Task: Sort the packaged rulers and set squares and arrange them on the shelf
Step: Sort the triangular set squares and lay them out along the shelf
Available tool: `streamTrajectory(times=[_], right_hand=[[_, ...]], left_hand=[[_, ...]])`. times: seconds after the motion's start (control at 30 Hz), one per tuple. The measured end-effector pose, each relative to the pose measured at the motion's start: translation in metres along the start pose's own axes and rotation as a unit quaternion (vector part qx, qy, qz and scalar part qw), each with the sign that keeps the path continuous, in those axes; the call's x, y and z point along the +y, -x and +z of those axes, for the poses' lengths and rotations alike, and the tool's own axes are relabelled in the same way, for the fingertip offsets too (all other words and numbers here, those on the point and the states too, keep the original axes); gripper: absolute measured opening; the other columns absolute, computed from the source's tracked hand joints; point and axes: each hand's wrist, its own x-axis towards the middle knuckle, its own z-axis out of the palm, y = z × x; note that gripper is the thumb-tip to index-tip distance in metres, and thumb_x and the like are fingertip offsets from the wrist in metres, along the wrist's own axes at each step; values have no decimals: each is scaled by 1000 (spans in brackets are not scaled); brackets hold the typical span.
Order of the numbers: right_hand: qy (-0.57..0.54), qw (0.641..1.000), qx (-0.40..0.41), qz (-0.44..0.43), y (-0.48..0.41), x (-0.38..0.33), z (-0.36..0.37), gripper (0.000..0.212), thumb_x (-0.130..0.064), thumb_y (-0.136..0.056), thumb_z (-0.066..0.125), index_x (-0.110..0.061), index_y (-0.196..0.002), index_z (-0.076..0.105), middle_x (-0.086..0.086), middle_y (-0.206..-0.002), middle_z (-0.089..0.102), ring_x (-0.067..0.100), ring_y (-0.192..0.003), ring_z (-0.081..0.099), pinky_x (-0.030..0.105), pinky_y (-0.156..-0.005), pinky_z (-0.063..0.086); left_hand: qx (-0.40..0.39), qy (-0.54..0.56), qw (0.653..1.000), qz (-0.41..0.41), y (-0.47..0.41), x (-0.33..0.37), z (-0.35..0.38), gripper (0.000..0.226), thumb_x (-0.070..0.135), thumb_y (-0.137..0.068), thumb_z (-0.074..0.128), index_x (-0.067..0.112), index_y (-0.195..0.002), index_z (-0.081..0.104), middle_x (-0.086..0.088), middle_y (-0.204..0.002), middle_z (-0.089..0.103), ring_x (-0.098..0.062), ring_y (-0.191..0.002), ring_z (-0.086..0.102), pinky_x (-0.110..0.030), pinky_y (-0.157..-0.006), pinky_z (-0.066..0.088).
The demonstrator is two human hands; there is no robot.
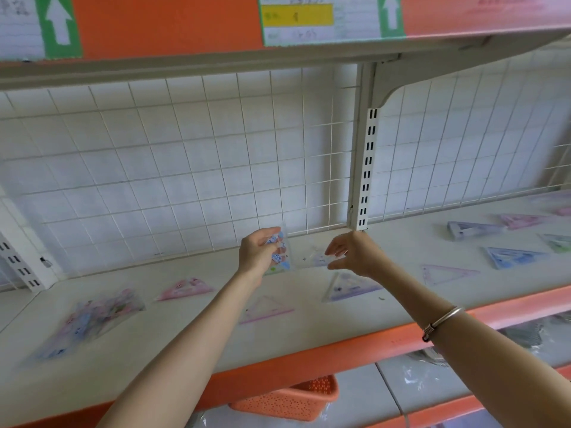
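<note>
My left hand (258, 251) pinches a packet (282, 254); my right hand (355, 254), at its three o'clock, hangs open (likely slick film): the packet may slip onto the shelf (185, 335).

left grip (258, 251) pinching a clear packaged set square (283, 257), right grip (355, 254) spread just beside it, above the pale shelf (185, 344)

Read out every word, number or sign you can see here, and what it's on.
No words or numbers are readable.
The left label on the upper shelf edge: white up arrow on green; writing blurred.
The middle label: yellow bar, another white up arrow; writing blurred.
The packet in the left hand: print blurred.
</note>
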Motion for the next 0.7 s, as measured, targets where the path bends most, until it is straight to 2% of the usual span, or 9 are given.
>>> streamTrajectory(times=[0.13,0.27,0.4,0.47,0.63,0.7], right_hand=[[16,999,-23,18,13,18,-13,26,-10,-65,85,-8,-88,73,1,-82,70,14,-82,68,9,-72,47],[36,997,-58,29,25,28,-24,28,-13,-66,85,-8,-92,73,2,-91,72,7,-79,62,13,-76,47],[42,996,-77,34,33,35,-28,28,-14,-67,85,-10,-92,73,1,-92,72,3,-76,60,2,-68,42],[44,995,-83,36,35,38,-29,27,-11,-67,84,-9,-92,73,1,-92,72,-3,-70,57,0,-64,40],[54,993,-99,42,37,45,-28,25,-9,-67,81,-12,-91,74,-6,-82,66,-14,-57,50,2,-58,36],[58,992,-103,33,37,45,-29,27,-10,-67,81,-11,-93,74,-9,-82,64,-12,-61,50,1,-58,36]], left_hand=[[-11,-3,1000,15,5,0,24,41,-6,-90,55,20,-121,58,-11,-102,68,-27,-81,67,-44,-80,58],[-22,-10,1000,8,7,-2,43,42,-3,-90,57,15,-128,56,-12,-112,67,-26,-84,68,-46,-84,57],[-28,-5,1000,9,11,-5,56,39,-3,-92,55,13,-128,57,-11,-116,65,-24,-83,68,-47,-85,56],[-30,-2,1000,4,12,-5,60,39,-2,-93,54,12,-128,57,-10,-114,66,-24,-83,68,-43,-82,57],[-39,11,999,-4,18,-2,66,39,-6,-93,51,13,-126,57,-9,-110,64,-22,-79,67,-23,-62,58],[-42,14,999,-3,18,-3,67,37,-6,-93,51,14,-123,60,-10,-110,64,-23,-82,68,-27,-66,60]])
